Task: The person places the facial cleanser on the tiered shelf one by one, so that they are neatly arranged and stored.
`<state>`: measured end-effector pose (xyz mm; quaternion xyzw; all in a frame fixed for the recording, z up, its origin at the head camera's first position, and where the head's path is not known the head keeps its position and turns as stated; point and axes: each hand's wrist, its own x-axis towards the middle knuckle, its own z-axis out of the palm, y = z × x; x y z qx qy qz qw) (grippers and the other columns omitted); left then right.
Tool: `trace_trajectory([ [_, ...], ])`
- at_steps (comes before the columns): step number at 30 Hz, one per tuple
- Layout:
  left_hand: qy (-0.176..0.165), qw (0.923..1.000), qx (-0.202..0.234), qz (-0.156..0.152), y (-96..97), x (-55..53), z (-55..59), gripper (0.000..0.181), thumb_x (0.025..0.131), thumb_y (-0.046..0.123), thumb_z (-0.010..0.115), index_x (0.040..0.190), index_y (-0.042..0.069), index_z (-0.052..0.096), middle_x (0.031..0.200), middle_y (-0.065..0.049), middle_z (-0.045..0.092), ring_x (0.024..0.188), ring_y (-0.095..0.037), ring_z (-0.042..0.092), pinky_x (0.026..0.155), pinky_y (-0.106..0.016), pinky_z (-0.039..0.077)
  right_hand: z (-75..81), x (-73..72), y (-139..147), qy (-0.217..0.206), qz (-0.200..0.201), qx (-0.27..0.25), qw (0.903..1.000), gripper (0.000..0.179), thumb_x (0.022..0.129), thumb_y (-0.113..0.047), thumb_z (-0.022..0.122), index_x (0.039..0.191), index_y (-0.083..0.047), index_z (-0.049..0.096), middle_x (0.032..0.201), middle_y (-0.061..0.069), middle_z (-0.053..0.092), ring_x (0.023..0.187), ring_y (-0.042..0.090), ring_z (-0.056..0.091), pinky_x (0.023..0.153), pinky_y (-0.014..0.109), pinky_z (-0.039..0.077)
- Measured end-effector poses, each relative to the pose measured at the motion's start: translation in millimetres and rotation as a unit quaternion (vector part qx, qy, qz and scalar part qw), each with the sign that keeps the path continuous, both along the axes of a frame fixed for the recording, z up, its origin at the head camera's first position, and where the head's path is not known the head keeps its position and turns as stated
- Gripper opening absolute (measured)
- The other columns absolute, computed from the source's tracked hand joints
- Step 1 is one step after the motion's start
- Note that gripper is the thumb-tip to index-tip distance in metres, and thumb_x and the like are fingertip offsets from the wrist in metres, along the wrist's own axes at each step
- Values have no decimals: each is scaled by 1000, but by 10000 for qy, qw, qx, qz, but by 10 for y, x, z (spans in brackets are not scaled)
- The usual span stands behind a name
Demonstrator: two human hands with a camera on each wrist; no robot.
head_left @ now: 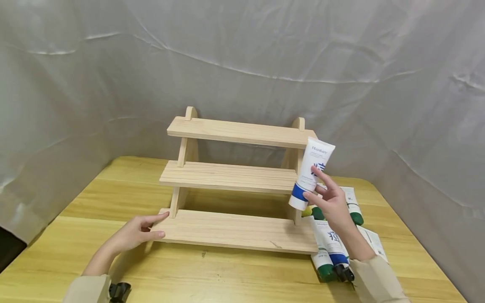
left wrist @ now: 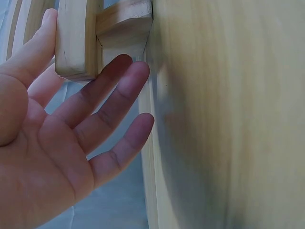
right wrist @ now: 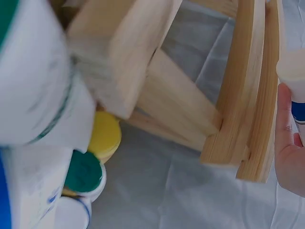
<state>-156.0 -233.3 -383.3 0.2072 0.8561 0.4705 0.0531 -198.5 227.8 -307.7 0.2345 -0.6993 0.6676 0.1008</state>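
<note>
A three-tier wooden display stand stands on the table. My left hand grips the left end of its lowest board, with thumb and index finger to either side of the end; the other fingers lie loosely spread below the board in the left wrist view. My right hand holds a white squeeze tube with a blue band, tilted and cap down, in front of the stand's right side. Its white cap shows at the edge of the right wrist view, beside the fingers.
Several more tubes lie to the right of the stand, among them a blue-banded tube, a green-capped tube and another green-capped one farther back. A yellow cap sits close to the stand. Grey cloth hangs behind the table.
</note>
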Motion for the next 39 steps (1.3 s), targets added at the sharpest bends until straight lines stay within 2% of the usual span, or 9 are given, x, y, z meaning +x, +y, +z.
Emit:
trace_trajectory([
  [6, -28, 10000, 63, -36, -13, -1, -18, 57, 84, 18, 63, 129, -9, 40, 124, -37, 38, 84, -8, 54, 70, -23, 44, 77, -102, -183, 22, 169, -41, 9998, 59, 84, 9, 54, 137, -10, 36, 136, 11, 31, 104, 14, 52, 70, 25, 49],
  [16, -89, 9999, 31, 45, -22, 19, -18, 57, 84, 19, 63, 129, -8, 40, 124, -37, 37, 87, -9, 54, 73, -23, 44, 214, -298, -537, 222, 501, -260, 9982, 60, 83, 13, 53, 136, -9, 38, 132, 7, 34, 104, 19, 52, 68, 30, 50],
  [21, -50, 10000, 42, 27, -11, 28, -22, 57, 84, 19, 63, 129, -8, 40, 123, -37, 40, 84, -8, 53, 70, -23, 44, 300, -376, -706, 190, 429, -256, 9986, 61, 82, 12, 55, 136, -9, 38, 134, 6, 35, 105, 22, 51, 65, 28, 50],
  [27, -7, 10000, 62, 20, 12, 43, -20, 56, 84, 18, 63, 129, -9, 40, 122, -37, 40, 77, -7, 51, 65, -23, 42, 409, -480, -868, 411, 475, -226, 9978, 60, 82, 11, 56, 136, -6, 36, 137, 6, 35, 107, 25, 50, 66, 29, 50],
  [39, -65, 9998, 190, -29, 28, 27, -10, 56, 84, 17, 62, 129, -9, 39, 117, -37, 46, 78, -8, 54, 66, -23, 44, 608, -665, -1234, 891, 471, -426, 9940, 58, 79, 14, 57, 132, 0, 41, 129, 9, 42, 94, 22, 56, 60, 29, 50],
])
